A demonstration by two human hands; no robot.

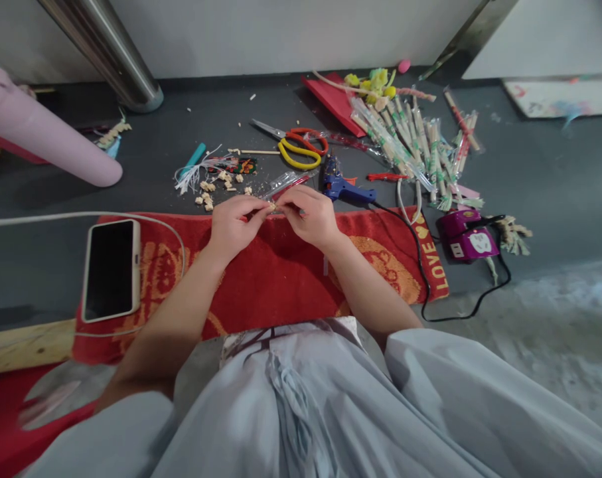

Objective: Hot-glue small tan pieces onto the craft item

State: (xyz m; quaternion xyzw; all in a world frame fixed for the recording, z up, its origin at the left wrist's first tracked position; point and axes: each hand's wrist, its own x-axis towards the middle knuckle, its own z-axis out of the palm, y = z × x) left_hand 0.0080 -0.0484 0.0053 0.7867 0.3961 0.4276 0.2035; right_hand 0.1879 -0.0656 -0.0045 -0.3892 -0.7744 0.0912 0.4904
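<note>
The dark grey tabletop (216, 119) spreads out from where I stand, a red towel (281, 279) along its near edge with "LOVE" in yellow at one corner. Past that corner lies a heap of pale sticks (415, 129), many in clear plastic sleeves bearing green print too small for me to read. A white-rimmed tablet (110, 271), its screen dark, rests on the towel's left end. Both hands meet above the towel's far edge: the left hand (235, 224) and the right hand (310, 214) each pinch with thumb and fingers at one small pale piece. A purple box (468, 234) carries white labels I can't make out. Crumbly pale bits (207, 192) lie just beyond the left hand. Smallest is the pinched piece (273, 208), between the fingertips.
</note>
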